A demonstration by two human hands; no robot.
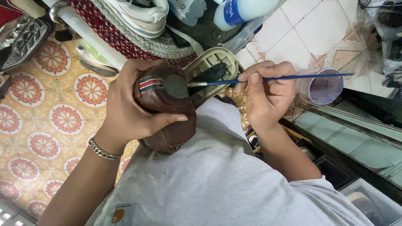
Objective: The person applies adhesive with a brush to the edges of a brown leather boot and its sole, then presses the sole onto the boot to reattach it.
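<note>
My left hand (130,109) grips a brown leather shoe (169,127), held sole-side up against my grey shirt. The shoe has a red, white and blue striped tab (150,83) and a pale olive ribbed sole (211,62). A dark grey patch (176,86) sits at the heel. My right hand (268,94) pinches a thin blue-handled paintbrush (293,77), holding it almost level. Its metal ferrule and tip touch the dark patch on the shoe.
A small plastic cup with purplish liquid (324,88) stands on the tiled floor to the right. A white sneaker (138,16) on a red woven mat (109,33) and a plastic bottle (240,10) lie beyond. A patterned floor covering (46,113) spreads left. Clear plastic boxes (372,203) sit lower right.
</note>
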